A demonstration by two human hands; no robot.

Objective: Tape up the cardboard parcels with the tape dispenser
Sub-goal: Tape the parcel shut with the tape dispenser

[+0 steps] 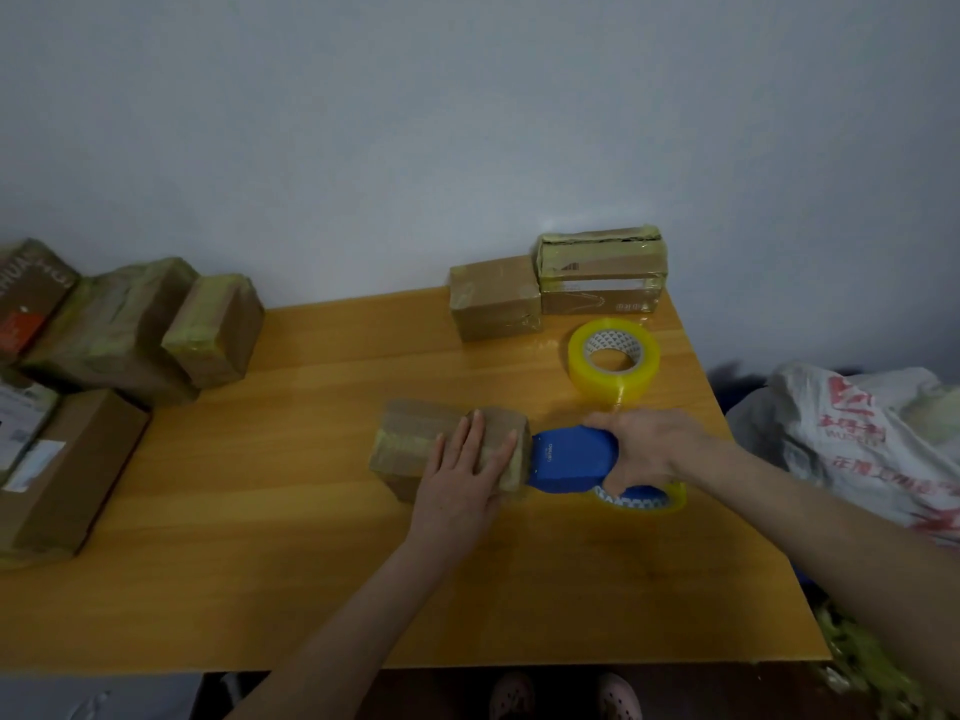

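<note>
At frame centre, the left hand (467,472) lies flat, fingers straight, on the cardboard parcel (415,444). The right hand (647,449) grips the blue tape dispenser (569,459), whose front edge appears to touch the parcel's right end on the wooden table (311,563).

The tape dispenser (571,459) is coloured blue. The loose tape roll (613,387) is tinted yellow, and dark triangles are printed on white inside it. The parcel (410,433) is coloured brown, with pale yellow bands. The bench (311,537) is streaked orange-brown. Red letters are printed on the white bag (810,392).
</note>
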